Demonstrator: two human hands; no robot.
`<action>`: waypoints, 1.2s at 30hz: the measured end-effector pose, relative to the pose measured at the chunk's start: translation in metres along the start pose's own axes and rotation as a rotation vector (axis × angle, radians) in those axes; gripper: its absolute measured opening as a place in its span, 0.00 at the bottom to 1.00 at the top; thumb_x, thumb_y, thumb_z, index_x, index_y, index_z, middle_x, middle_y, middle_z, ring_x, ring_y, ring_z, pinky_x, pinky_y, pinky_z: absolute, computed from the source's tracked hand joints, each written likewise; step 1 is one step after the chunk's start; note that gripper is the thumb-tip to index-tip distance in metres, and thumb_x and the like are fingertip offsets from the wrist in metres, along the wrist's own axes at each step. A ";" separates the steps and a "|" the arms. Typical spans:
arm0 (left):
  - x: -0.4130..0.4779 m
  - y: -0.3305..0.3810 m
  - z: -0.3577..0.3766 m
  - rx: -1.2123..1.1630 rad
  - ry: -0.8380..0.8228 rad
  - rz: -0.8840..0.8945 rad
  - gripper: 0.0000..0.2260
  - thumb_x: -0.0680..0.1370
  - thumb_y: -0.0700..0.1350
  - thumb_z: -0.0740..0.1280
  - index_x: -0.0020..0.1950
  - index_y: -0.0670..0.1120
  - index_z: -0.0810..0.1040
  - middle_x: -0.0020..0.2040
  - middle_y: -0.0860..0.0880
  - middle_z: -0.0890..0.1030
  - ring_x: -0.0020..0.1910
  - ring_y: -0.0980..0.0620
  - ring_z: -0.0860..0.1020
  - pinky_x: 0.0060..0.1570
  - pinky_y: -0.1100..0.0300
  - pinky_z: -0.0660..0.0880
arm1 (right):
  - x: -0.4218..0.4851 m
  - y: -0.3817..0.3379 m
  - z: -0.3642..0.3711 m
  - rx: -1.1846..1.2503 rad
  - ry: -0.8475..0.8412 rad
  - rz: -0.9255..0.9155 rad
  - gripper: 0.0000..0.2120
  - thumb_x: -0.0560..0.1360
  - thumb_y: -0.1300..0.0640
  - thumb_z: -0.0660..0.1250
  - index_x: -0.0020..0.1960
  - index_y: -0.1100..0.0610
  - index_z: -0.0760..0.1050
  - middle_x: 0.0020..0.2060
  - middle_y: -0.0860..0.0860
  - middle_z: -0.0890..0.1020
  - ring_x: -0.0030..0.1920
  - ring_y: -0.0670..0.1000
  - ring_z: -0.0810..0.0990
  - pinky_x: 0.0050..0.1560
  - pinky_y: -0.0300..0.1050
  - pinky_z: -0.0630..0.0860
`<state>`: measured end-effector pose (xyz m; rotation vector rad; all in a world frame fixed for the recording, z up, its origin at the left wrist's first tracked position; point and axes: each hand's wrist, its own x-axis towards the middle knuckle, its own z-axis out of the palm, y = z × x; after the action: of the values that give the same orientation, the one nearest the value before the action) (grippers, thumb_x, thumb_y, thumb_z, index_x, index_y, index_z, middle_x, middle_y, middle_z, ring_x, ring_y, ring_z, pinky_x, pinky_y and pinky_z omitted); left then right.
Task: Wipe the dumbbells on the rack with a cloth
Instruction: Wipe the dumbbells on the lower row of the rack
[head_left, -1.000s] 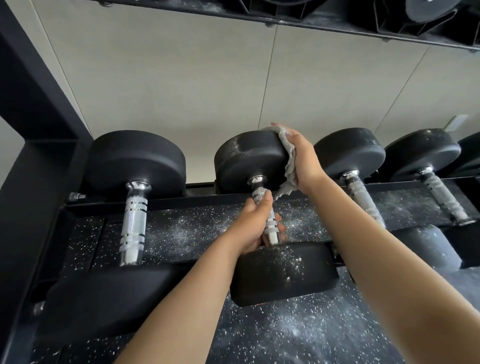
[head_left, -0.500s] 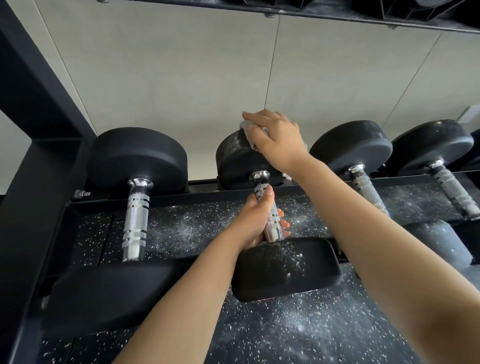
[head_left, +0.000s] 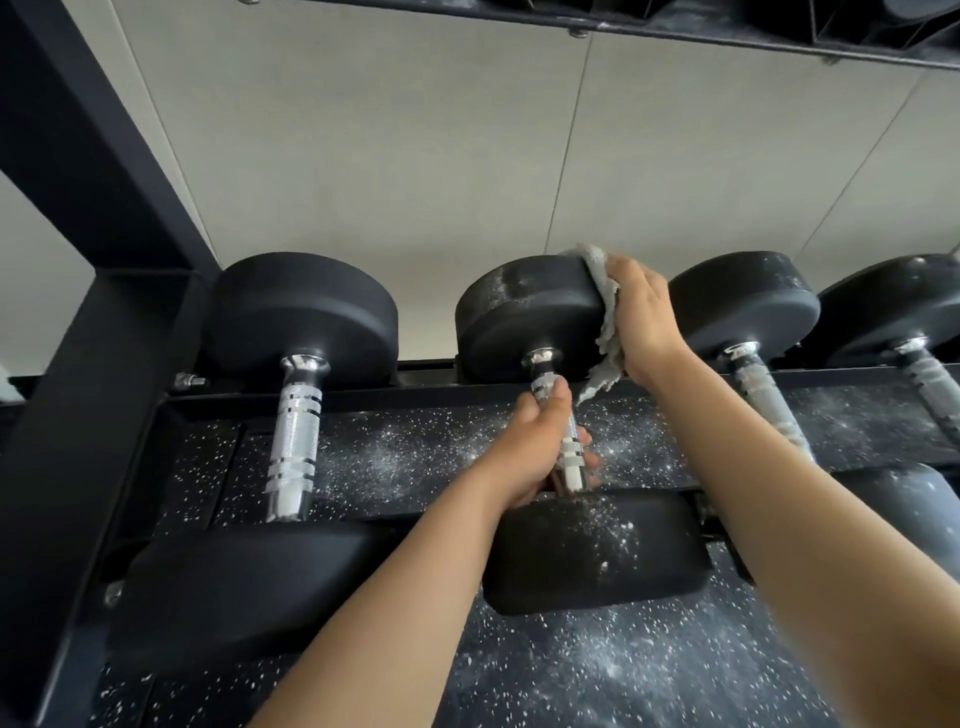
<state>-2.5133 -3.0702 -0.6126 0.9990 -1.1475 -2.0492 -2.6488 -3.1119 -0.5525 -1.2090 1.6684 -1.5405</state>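
The left hand (head_left: 530, 452) grips the knurled handle of the middle dumbbell (head_left: 530, 312) on the rack (head_left: 363, 397), likely heavy and best steadied there, while the right hand (head_left: 641, 312) presses a soft, limp cloth (head_left: 602, 291) against its far head's right side.

The right hand (head_left: 641, 312) covers much of the cloth (head_left: 605, 312), and its fingers (head_left: 623, 270) curve round the far head of the middle dumbbell (head_left: 530, 317), so their tips are out of sight. The left hand (head_left: 527, 452) wraps the handle (head_left: 544, 382) and hides its middle stretch. The right forearm (head_left: 779, 478) crosses the third dumbbell (head_left: 743, 301), concealing its lower handle and part of its near head. The fourth dumbbell (head_left: 893, 306) is cut off by the right edge. The left forearm (head_left: 389, 623) runs off the bottom edge. The upper shelf (head_left: 675, 28) is cropped at the top, its load indistinct. The rack upright (head_left: 104, 208) leaves the frame at the left. The leftmost dumbbell (head_left: 306, 312) has a dark, smeared near head with edges hard to trace.
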 end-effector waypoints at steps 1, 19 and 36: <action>0.001 -0.001 0.000 0.016 0.003 -0.001 0.17 0.81 0.57 0.55 0.62 0.46 0.61 0.42 0.44 0.73 0.27 0.53 0.78 0.32 0.54 0.80 | 0.001 -0.003 0.001 -0.058 -0.011 -0.033 0.18 0.77 0.53 0.55 0.49 0.66 0.78 0.33 0.62 0.77 0.31 0.50 0.74 0.28 0.41 0.71; -0.001 0.001 -0.001 0.065 -0.018 0.023 0.17 0.82 0.55 0.53 0.62 0.43 0.60 0.44 0.43 0.72 0.27 0.55 0.79 0.33 0.54 0.80 | 0.008 -0.083 0.082 -1.541 -0.864 -0.645 0.17 0.78 0.49 0.53 0.51 0.49 0.81 0.55 0.51 0.82 0.57 0.56 0.78 0.41 0.42 0.60; 0.001 0.000 0.000 0.052 -0.029 0.043 0.13 0.83 0.54 0.52 0.59 0.45 0.60 0.42 0.44 0.72 0.26 0.55 0.79 0.36 0.52 0.79 | 0.005 -0.076 0.118 -1.605 -0.955 -0.478 0.17 0.77 0.52 0.56 0.30 0.53 0.70 0.28 0.48 0.75 0.33 0.54 0.75 0.46 0.48 0.72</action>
<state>-2.5139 -3.0710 -0.6131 0.9644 -1.2325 -2.0156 -2.5304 -3.1658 -0.4991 -2.5645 1.7153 0.7108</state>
